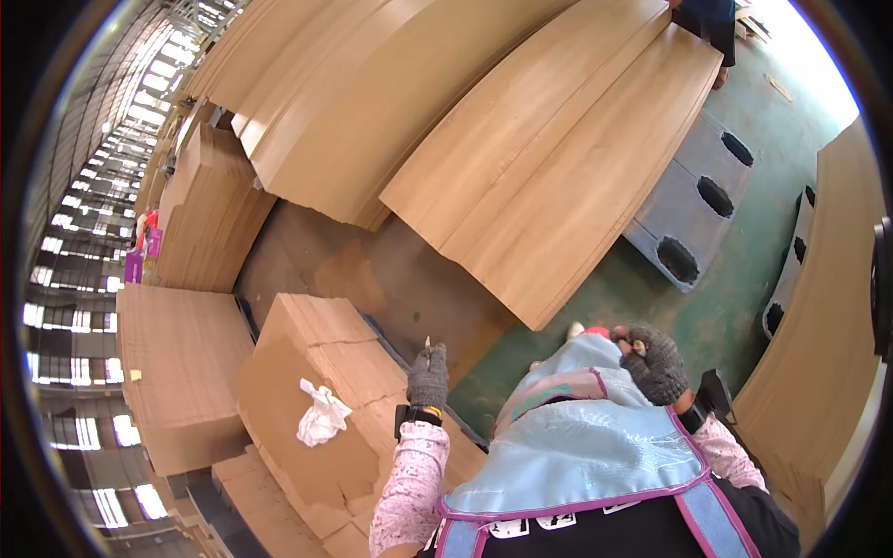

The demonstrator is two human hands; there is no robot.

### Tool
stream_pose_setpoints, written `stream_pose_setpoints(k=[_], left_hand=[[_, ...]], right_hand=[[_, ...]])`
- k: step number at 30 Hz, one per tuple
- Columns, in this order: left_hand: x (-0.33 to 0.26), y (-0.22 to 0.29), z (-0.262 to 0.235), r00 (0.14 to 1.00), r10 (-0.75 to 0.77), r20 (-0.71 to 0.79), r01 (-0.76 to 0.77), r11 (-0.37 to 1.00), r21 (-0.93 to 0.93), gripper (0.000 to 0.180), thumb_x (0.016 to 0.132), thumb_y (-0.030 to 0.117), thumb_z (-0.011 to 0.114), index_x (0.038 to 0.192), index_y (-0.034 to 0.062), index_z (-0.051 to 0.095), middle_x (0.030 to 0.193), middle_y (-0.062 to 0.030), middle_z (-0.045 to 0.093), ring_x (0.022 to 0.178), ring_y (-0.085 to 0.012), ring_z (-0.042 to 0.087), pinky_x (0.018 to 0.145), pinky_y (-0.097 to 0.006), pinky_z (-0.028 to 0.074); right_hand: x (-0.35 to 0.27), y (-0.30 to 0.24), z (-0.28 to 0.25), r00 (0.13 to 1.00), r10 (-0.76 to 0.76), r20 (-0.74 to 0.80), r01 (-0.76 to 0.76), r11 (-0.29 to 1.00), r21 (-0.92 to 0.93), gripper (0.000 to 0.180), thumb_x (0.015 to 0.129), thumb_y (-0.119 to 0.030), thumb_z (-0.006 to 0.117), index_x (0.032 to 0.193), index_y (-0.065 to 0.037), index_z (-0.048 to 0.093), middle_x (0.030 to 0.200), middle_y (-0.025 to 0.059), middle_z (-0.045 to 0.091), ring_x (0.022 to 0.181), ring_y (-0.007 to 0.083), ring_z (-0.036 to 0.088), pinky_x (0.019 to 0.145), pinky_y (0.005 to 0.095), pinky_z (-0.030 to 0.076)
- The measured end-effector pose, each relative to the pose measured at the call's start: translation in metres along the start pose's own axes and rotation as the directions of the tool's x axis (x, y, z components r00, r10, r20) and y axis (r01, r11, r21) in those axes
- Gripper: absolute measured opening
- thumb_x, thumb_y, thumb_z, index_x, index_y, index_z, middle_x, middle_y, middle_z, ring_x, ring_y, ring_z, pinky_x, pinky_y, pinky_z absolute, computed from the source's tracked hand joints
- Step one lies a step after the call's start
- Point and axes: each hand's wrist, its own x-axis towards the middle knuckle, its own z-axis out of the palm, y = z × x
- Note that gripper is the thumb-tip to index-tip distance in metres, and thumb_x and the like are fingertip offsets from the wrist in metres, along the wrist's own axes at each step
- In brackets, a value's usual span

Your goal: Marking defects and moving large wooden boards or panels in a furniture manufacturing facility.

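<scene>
My left hand (pixel 428 379), in a grey knitted glove, is closed above the edge of a stack of brown boards. A small pale tip pokes up from its fingers; whether it is a fingertip or a thin object I cannot make out. My right hand (pixel 654 365), in a matching glove with bare fingertips, is curled beside the light blue apron (pixel 581 437) with purple trim that I wear. What those fingers hold, if anything, is hidden. To the left of my left hand, a crumpled white cloth or paper (pixel 323 413) lies on the brown board stack (pixel 279 372).
Long wood-coloured panels (pixel 558 158) lie stacked ahead, with more stacks (pixel 372 102) behind on the left. A grey base with dark oval openings (pixel 693 205) sits on the green floor (pixel 609 279). Tall boards (pixel 819 307) line the right; another person (pixel 712 28) stands at the far end.
</scene>
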Motion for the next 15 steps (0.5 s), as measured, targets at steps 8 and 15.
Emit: stream_pose_setpoints(k=[8, 15], left_hand=[[0.129, 0.004, 0.002, 0.991, -0.096, 0.097, 0.116, 0.966, -0.230, 0.035, 0.091, 0.044, 0.059, 0.090, 0.0095, 0.059, 0.059, 0.0013, 0.049, 0.048, -0.0101, 0.046, 0.046, -0.030, 0.039], [0.252, 0.018, -0.017, 0.978, -0.167, 0.122, 0.190, 0.960, -0.206, 0.028, 0.092, 0.039, 0.058, 0.090, 0.0119, 0.057, 0.059, 0.0026, 0.050, 0.047, -0.0096, 0.047, 0.043, -0.028, 0.038]], right_hand=[[0.091, 0.035, 0.029, 0.918, 0.391, -0.061, -0.372, 0.905, 0.206, 0.037, 0.094, -0.012, 0.057, 0.129, -0.006, 0.052, 0.084, 0.0041, 0.065, 0.060, 0.0074, 0.054, 0.053, 0.0231, 0.046], [0.190, 0.045, 0.083, 0.866, 0.499, -0.039, -0.467, 0.834, 0.295, 0.024, 0.093, -0.013, 0.058, 0.114, -0.001, 0.059, 0.082, 0.0039, 0.065, 0.063, 0.0082, 0.056, 0.059, 0.0240, 0.049]])
